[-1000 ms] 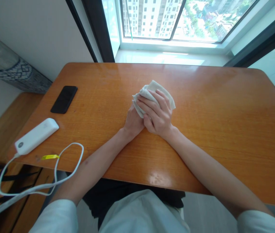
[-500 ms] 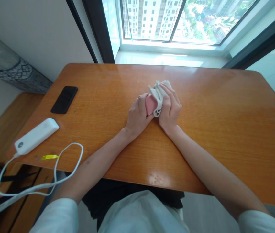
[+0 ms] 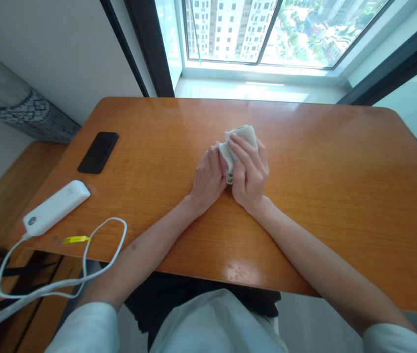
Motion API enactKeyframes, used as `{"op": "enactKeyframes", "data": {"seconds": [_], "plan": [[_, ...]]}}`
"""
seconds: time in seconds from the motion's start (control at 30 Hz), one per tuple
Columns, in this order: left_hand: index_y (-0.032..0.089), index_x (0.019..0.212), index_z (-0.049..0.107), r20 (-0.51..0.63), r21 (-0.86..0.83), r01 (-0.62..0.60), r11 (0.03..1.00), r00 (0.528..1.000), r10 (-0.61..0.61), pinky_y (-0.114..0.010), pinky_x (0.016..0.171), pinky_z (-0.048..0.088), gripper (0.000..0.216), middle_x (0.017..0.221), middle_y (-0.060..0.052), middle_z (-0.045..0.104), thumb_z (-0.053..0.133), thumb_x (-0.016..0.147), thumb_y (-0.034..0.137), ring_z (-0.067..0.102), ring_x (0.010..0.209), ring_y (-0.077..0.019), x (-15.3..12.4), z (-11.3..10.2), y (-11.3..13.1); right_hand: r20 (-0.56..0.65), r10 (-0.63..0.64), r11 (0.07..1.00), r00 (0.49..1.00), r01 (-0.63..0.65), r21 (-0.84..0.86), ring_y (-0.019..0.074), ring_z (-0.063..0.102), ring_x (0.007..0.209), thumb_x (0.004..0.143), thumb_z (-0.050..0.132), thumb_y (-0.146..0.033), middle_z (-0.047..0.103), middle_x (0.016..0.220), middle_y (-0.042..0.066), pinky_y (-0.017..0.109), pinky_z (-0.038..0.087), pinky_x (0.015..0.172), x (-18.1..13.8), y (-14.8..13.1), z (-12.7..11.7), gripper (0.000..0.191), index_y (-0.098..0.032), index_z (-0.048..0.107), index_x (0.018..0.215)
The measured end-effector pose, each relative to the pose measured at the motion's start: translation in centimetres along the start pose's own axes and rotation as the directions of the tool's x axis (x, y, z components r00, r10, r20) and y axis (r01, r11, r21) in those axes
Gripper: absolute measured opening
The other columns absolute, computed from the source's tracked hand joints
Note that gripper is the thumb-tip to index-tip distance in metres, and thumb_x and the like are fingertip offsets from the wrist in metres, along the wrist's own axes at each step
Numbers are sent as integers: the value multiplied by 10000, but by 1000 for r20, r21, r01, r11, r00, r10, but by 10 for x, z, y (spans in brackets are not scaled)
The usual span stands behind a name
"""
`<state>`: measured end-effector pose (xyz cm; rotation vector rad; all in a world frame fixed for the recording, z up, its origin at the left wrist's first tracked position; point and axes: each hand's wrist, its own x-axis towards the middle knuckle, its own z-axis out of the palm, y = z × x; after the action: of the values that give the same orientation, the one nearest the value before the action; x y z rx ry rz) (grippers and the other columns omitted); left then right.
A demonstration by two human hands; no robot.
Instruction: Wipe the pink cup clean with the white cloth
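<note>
Both my hands meet at the middle of the orange wooden table (image 3: 322,162). My right hand (image 3: 250,174) is closed round a crumpled white cloth (image 3: 243,135) and presses it against what my left hand (image 3: 206,179) holds. My left hand is curled round a small pink object (image 3: 223,165), of which only a sliver shows between the fingers and the cloth. Both wrists rest on the tabletop.
A black phone (image 3: 98,152) lies face up at the table's left. Nearer me a white power bank (image 3: 56,207) sits by the left edge, its white cable (image 3: 94,255) looping off the table with a yellow tag (image 3: 76,239). A window (image 3: 267,29) lies beyond the far edge.
My right hand slid the cloth to the right, baring the pink object, then came back left over it. Now the cloth covers most of the pink object again.
</note>
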<state>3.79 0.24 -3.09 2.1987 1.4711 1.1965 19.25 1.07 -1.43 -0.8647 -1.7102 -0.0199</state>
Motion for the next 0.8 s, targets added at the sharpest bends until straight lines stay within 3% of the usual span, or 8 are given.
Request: {"op": "enactKeyframes", "data": {"seconds": [0.07,0.2,0.27,0.43,0.53,0.63,0.7,0.8], "plan": [[219,1438,444,9,-7,22,1000,1000,-22,-634,1099,624,332,1357,-215,711,501,1166,401,741,1268,-406,-1,0,0,44,-62,998,997,61,15,315,626,1601,1158,471,-347,786,1542,-2,646,442,1398,-1,-2,0,473,-429,718,1553],[257,1518,381,-18,-2,4,1000,1000,-4,-566,1153,618,498,1468,-165,682,633,1124,430,713,1351,-356,1,-2,4,-54,294,955,954,-290,66,280,749,1445,1207,344,-413,821,1479,62,586,579,1276,-1,6,3,519,-328,764,1499],[244,1538,367,-29,6,-9,1000,1000,9,-542,1146,621,514,1477,-169,678,626,1129,418,715,1348,-340,1,-2,4,-77,341,940,937,-337,61,265,770,1413,1209,345,-432,826,1472,63,557,606,1246,-2,7,2,518,-328,766,1493],[200,1492,428,-8,10,1,1000,1000,-1,-607,1133,613,377,1387,-217,710,498,1166,377,739,1292,-387,0,1,-1,50,-38,999,998,39,-21,286,657,1581,1159,442,-386,809,1522,13,597,472,1389,0,-6,0,475,-370,761,1510],[207,1517,405,-9,2,15,1000,1000,-15,-585,1155,607,468,1441,-205,690,600,1131,385,722,1338,-380,2,-1,2,-26,277,956,961,-273,104,279,746,1443,1180,384,-477,842,1435,56,557,543,1304,2,3,3,519,-304,825,1391],[218,1540,379,-8,-13,21,1000,1000,-21,-551,1179,596,565,1499,-190,669,689,1086,348,697,1379,-357,3,-4,8,-29,607,776,794,-584,239,263,821,1193,1172,380,-580,890,1181,69,472,619,1128,4,16,7,597,-249,876,1211],[230,1538,374,-2,-21,31,999,1000,-31,-538,1182,592,565,1499,-183,670,694,1085,336,694,1384,-347,3,-6,10,-15,655,730,756,-627,274,256,820,1116,1156,418,-599,890,1089,61,440,612,1074,4,21,8,596,-234,889,1177],[260,1539,359,-6,-36,30,999,1000,-30,-521,1189,585,567,1502,-168,666,698,1092,341,690,1398,-339,3,-6,9,-24,644,734,765,-608,302,245,810,1085,1143,449,-598,894,1106,60,416,592,1048,4,21,7,583,-230,899,1189]]}}
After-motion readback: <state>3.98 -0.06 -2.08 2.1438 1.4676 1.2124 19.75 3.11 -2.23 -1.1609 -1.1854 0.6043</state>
